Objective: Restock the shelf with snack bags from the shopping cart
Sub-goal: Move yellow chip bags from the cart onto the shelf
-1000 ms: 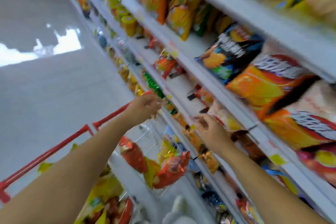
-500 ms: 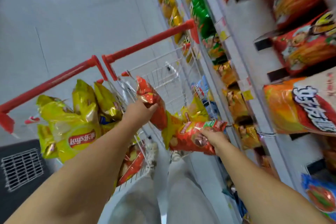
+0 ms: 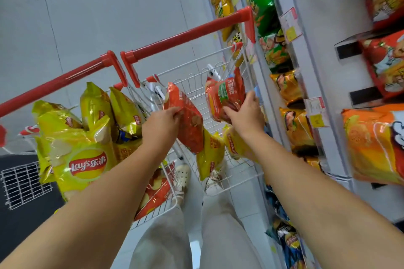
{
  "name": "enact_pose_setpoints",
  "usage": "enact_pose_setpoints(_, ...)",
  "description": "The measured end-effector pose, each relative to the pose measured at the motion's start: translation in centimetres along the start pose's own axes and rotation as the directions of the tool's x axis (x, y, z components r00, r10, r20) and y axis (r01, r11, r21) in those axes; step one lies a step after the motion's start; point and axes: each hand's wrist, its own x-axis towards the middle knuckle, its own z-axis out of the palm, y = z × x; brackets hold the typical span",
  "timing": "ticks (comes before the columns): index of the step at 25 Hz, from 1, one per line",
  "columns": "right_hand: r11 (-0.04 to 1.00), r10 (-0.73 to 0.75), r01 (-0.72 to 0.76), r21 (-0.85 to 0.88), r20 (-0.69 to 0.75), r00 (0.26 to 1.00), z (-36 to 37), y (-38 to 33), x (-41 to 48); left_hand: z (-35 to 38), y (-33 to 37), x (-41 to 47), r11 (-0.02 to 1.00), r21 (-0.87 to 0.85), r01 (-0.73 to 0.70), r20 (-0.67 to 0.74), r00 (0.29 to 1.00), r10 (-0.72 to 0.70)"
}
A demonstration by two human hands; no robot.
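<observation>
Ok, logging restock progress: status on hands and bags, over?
Left hand grips red bag over cart. Right hand grips second red bag, nearer shelf. Nothing in the way; yellow bags wait in cart.

Reaches forward with both bare arms, forearms stretched out from the lower corners of the view, wrists straight. Pinches the edge of a red snack bag [image 3: 189, 124] with the left hand [image 3: 160, 126], back of the hand up, fingers curled round it. Clasps the lower end of a second red bag [image 3: 225, 96] with the right hand [image 3: 247, 116], thumb and fingers wrapped on either side.
</observation>
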Motion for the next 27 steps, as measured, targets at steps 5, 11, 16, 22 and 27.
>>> enact_pose_setpoints(5,0.991,0.118,-0.122,0.064,0.053,0.992,2.7,3.3,2.4,-0.2,0.0,-0.9,0.978,-0.122,-0.169,-0.322,0.939,0.122)
enact_pose_setpoints(11,0.937,0.271,-0.252,-0.241,0.047,0.961,4.5,9.4,-2.7,3.2,0.9,1.1,0.971,-0.214,-0.104,0.126,0.983,0.133)
enact_pose_setpoints(16,0.874,0.421,-0.369,-0.315,0.116,0.900,5.5,10.4,-3.1,3.8,0.1,-0.2,0.939,-0.344,0.012,0.275,0.958,0.088)
enact_pose_setpoints(22,0.999,0.018,-0.014,-0.029,0.153,0.988,-5.4,6.6,-4.8,0.8,3.2,-1.4,0.885,-0.402,-0.233,0.321,0.869,0.375)
enact_pose_setpoints(27,0.905,-0.254,0.048,0.423,0.445,0.859,-14.6,1.2,-6.9,-3.7,4.1,-0.6,0.861,-0.465,-0.209,0.567,0.677,0.470)
